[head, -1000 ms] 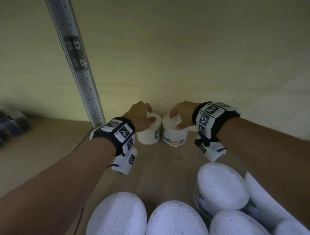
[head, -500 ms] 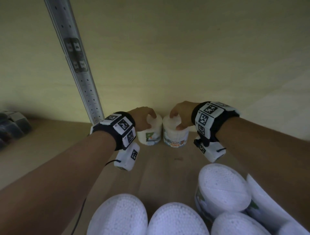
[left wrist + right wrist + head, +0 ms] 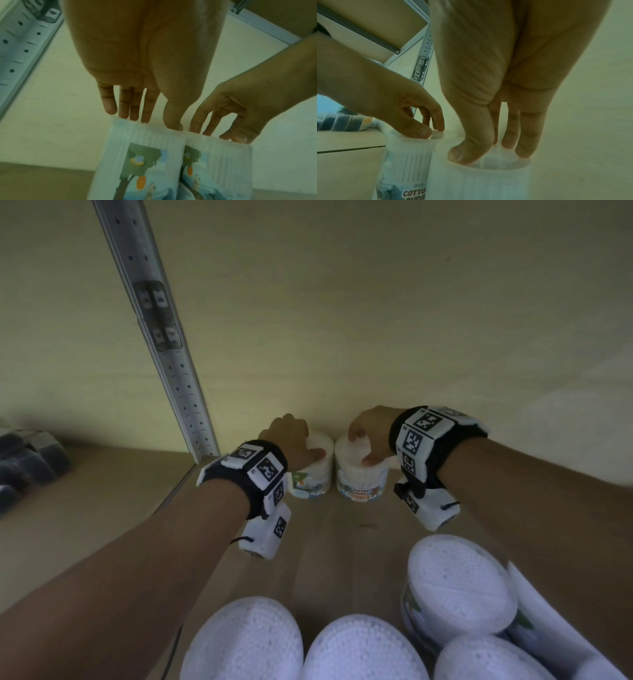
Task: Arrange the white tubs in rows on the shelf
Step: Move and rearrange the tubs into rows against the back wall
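Two round white plastic tubs with picture labels touching side by side at frame centre against the shelf's back wall, left hand (image 3: 291,440) gripping the left tub (image 3: 313,470) by its lid, right hand (image 3: 370,436) gripping the right tub (image 3: 361,481) likewise, more white tubs (image 3: 459,587) along the bottom edge, wooden shelf (image 3: 342,542), perforated metal upright (image 3: 164,337) upper left.

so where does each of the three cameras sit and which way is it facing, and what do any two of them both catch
Head: worn on the head, looking forward and down into the shelf; both forearms show, left hand and right hand each atop a white tub.
Left wrist: under the left wrist, looking along the palm at the left tub; the right hand shows too.
Right wrist: under the right wrist, looking at the right tub; the left hand shows too.
Shared: both wrist views show both hands and both tubs standing side by side.
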`<action>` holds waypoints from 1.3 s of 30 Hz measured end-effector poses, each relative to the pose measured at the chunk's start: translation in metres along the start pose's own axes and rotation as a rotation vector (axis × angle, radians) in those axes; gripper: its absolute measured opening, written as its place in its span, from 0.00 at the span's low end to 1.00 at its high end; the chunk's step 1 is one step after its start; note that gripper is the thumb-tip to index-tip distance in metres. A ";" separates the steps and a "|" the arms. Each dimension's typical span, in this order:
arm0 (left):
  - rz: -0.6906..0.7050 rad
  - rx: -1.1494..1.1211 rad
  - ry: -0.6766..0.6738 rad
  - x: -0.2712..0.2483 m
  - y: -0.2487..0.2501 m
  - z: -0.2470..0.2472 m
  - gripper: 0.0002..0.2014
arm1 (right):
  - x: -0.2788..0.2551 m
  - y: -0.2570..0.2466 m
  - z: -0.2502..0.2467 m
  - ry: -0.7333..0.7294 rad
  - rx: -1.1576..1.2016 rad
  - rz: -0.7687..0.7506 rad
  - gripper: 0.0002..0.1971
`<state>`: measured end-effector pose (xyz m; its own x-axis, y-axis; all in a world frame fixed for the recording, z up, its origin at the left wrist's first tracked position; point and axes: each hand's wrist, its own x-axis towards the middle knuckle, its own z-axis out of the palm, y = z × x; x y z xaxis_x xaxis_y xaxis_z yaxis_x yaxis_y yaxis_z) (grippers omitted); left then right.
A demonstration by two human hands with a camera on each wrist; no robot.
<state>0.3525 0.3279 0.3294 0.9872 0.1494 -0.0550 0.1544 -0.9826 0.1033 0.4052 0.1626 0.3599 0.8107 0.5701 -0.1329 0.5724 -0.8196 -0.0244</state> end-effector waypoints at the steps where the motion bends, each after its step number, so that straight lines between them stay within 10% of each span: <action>1: 0.012 -0.011 -0.002 0.000 0.001 -0.002 0.29 | 0.000 0.001 0.000 0.002 0.004 0.002 0.29; 11: 0.104 -0.187 -0.145 -0.002 0.006 -0.020 0.25 | 0.006 0.000 -0.001 -0.077 -0.025 0.022 0.28; 15: 0.059 -0.169 -0.021 -0.003 -0.002 -0.010 0.23 | 0.018 -0.003 -0.001 -0.187 -0.055 0.041 0.10; 20: 0.058 -0.097 -0.015 -0.001 -0.003 -0.003 0.24 | 0.023 -0.001 0.001 -0.127 0.039 0.062 0.24; 39: 0.216 -0.101 -0.037 0.002 -0.008 -0.009 0.21 | 0.004 -0.012 -0.010 -0.050 -0.051 0.013 0.28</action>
<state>0.3539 0.3375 0.3375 0.9959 -0.0694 -0.0572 -0.0556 -0.9750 0.2153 0.4034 0.1752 0.3696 0.8119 0.5546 -0.1820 0.5682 -0.8224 0.0284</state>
